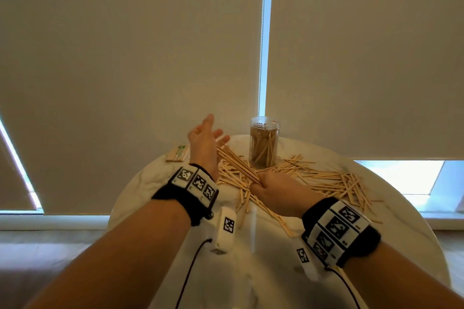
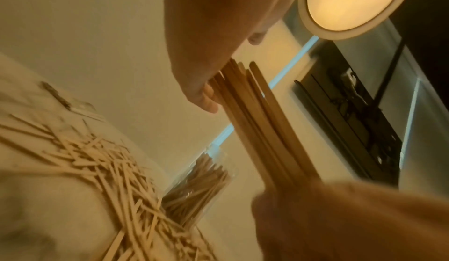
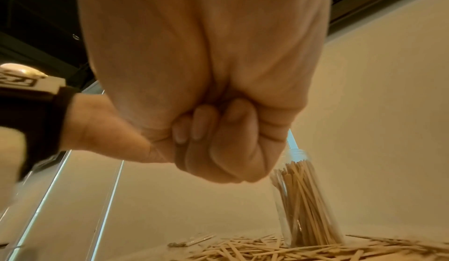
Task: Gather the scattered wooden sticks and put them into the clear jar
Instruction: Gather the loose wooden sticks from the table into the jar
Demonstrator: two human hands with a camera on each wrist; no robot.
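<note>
A clear jar (image 1: pixel 264 144), packed with upright wooden sticks, stands at the far side of the round marble table (image 1: pixel 253 251). Loose sticks (image 1: pixel 326 180) lie scattered around it, mostly to the right and in front. My right hand (image 1: pixel 270 184) grips a bundle of sticks (image 1: pixel 236 162) in a fist just in front of the jar. The bundle slants up and left. My left hand (image 1: pixel 206 138) is raised with straight fingers, its palm against the bundle's far ends. In the left wrist view the bundle (image 2: pixel 255 121) runs between both hands. The right wrist view shows the fist (image 3: pixel 218 130) beside the jar (image 3: pixel 301 198).
A small wrapped pack of sticks (image 1: pixel 178 153) lies at the table's far left edge. Beige roller blinds hang right behind the table. The near part of the tabletop holds only a few stray sticks (image 1: pixel 283 223).
</note>
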